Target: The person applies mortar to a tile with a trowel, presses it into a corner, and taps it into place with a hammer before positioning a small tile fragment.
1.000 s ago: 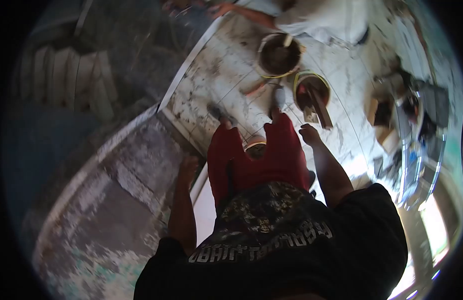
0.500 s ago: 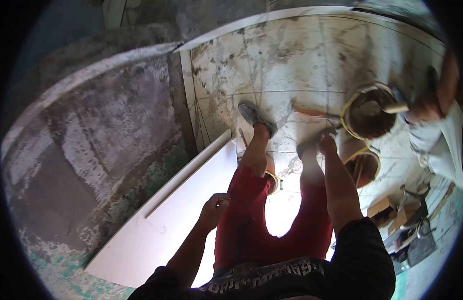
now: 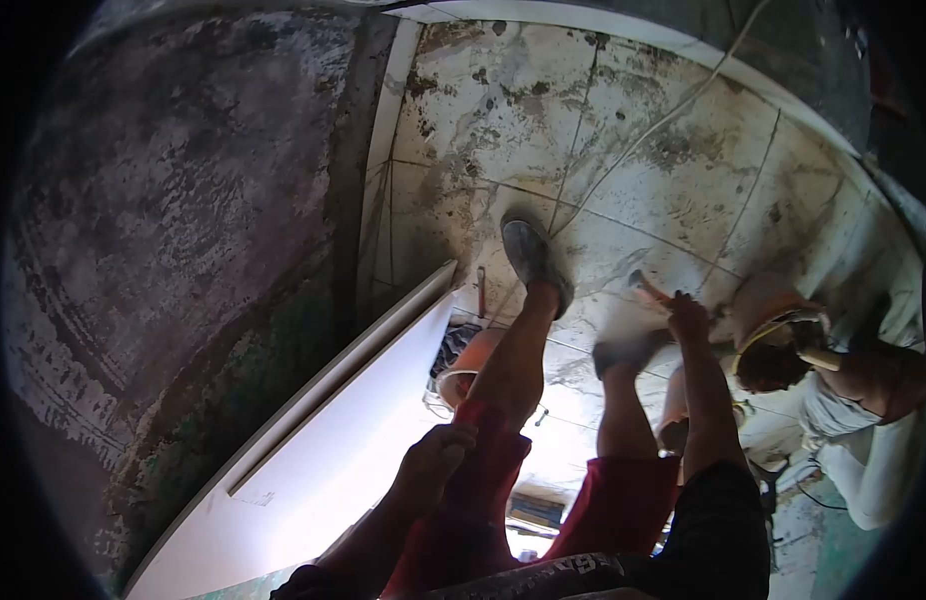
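Observation:
My right hand [image 3: 689, 318] is low beside my right foot, its fingers closed on an orange-handled tool [image 3: 655, 292]. The tool's orange part sticks out to the left of the fingers; its other end is hidden. My left hand [image 3: 435, 460] is curled against the left leg of my red shorts [image 3: 493, 445]. Whatever those fingers hold, if anything, I cannot make out. To the right of my right hand is an orange bucket [image 3: 768, 300] with a yellowish rim and dark contents.
A long white panel [image 3: 333, 480] leans along the left. An orange bucket [image 3: 471, 362] stands behind my left shin, with a red-handled tool [image 3: 481, 290] nearby. At right, another person's hand [image 3: 863, 380] holds a wooden handle [image 3: 821, 356] at the bucket. A pale cord [image 3: 663, 118] crosses the stained tiles.
The orange-handled tool lay on the floor beside the bucket; my right hand now has it. My view has shifted, and my left hand stays by my thigh.

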Demonstrator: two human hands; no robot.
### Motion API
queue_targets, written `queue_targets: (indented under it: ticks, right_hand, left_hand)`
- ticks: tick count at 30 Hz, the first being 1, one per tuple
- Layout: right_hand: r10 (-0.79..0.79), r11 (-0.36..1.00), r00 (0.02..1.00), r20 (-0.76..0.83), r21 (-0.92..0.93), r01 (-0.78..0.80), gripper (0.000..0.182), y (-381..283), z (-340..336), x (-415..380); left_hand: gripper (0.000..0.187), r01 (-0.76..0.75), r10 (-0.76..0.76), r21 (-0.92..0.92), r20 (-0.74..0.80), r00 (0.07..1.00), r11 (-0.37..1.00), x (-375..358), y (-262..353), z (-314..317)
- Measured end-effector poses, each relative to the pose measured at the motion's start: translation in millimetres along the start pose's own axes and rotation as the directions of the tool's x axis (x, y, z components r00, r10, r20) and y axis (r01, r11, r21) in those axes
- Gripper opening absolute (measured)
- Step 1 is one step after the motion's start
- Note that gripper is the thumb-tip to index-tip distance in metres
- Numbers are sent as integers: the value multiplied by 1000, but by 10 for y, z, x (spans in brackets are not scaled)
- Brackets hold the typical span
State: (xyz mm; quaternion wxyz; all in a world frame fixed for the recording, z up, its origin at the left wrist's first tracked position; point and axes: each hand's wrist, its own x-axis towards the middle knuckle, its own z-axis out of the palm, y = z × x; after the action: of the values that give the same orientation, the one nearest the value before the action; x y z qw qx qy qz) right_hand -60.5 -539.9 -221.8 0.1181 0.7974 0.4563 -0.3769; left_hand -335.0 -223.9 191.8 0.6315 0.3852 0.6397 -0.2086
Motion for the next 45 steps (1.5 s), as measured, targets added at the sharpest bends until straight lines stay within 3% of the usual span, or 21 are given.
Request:
queue_targets:
  ticks: [3, 4, 6, 7, 8, 9, 11, 12, 14, 16, 19, 20, 21, 23, 25, 27, 29, 31, 32, 37, 45]
  right_hand:
    - [-194, 976, 966, 169, 133, 173, 43, -294, -785, -148]
    - [-310, 946, 939, 146, 147, 289, 50, -384, -963, -203]
    - [-383, 870, 921, 73, 365, 332, 49, -721, -1710, -323]
    - [-326, 849, 936, 130, 477, 229, 42, -980, -2300, -367]
    - [-349, 825, 925, 153, 517, 226, 38, -1114, -2541, -351]
    - [-388, 802, 897, 211, 557, 217, 37, -1207, -2712, -303]
    - [-259, 621, 958, 120, 781, 70, 29, -1716, -3595, -312]
    - [-325, 624, 933, 155, 777, 88, 35, -1771, -3736, -206]
    - [-391, 662, 895, 213, 741, 113, 41, -1919, -4062, 43]
    - [-408, 684, 858, 312, 727, 61, 45, -2032, -4281, 276]
    - [-505, 776, 843, 186, 525, 350, 51, -2072, -4379, 753]
    - [-492, 772, 832, 257, 571, 281, 56, -2098, -4512, 914]
    - [-499, 795, 833, 240, 508, 330, 56, -2057, -4514, 1136]
    - [-482, 805, 875, 39, 415, 425, 51, -1923, -4449, 1634]
    - [-433, 767, 899, -60, 499, 403, 42, -1825, -4602, 2110]
    - [-539, 701, 755, -373, 298, 648, 33, -1644, -4672, 2644]
    - [-425, 620, 781, -458, 482, 619, 27, -1619, -4806, 2995]
    - [-416, 623, 703, -577, 383, 682, 29, -1618, -4891, 3332]
    - [-417, 641, 676, -608, 331, 693, 30, -1630, -4940, 3481]
    - [-423, 716, 583, -694, 139, 684, 39, -1638, -5044, 3933]
    - [-379, 585, 551, -744, 269, 765, 41, -1710, -4940, 4172]
  left_hand:
    - [24, -47, 47, 2, -4, 999, 999, 85, 16, 65]
    - [25, -69, 69, -4, -9, 998, 998, 161, 75, 140]
    - [36, -125, 119, 173, 44, 992, 977, 370, 375, 293]
    - [43, -382, 381, 159, 39, 924, 910, 516, 373, 421]
    - [50, -605, 609, 154, 21, 793, 781, 673, 339, 573]
    - [58, -704, 711, 150, 9, 703, 694, 840, 412, 722]
    - [60, -689, 694, 143, 17, 720, 711, 1084, 523, 935]
    - [60, -563, 556, 52, 107, 824, 825, 1140, 628, 992]
    - [59, -558, 551, -30, 213, 807, 829, 1368, 699, 1047]
    - [45, -742, 712, 118, 220, 667, 659, 1771, 468, 1167]
    - [32, -371, 431, -346, 113, 895, 862, 1957, 1006, 1096]
    - [29, -196, 273, -468, 103, 956, 862, 1875, 1292, 1023]
    - [23, -235, 271, -462, 13, 962, 855, 1812, 1605, 936]
    - [22, -332, 335, -609, -113, 935, 721, 2374, 1609, 1007]
    - [19, -234, 243, -691, -86, 966, 684, 2770, 1786, 883]
    - [27, -224, 260, -782, -82, 962, 581, 3397, 1719, 917]
    - [29, -182, 250, -832, -54, 967, 524, 3752, 1951, 765]
    - [29, -114, 220, -877, -10, 975, 466, 4059, 2129, 704]
    - [29, -84, 212, -895, 12, 977, 439, 4194, 2228, 670]
    - [30, -234, 239, -901, -152, 959, 366, 4660, 2534, 650]
    - [32, -234, 239, -938, -173, 955, 255, 4892, 2777, 600]
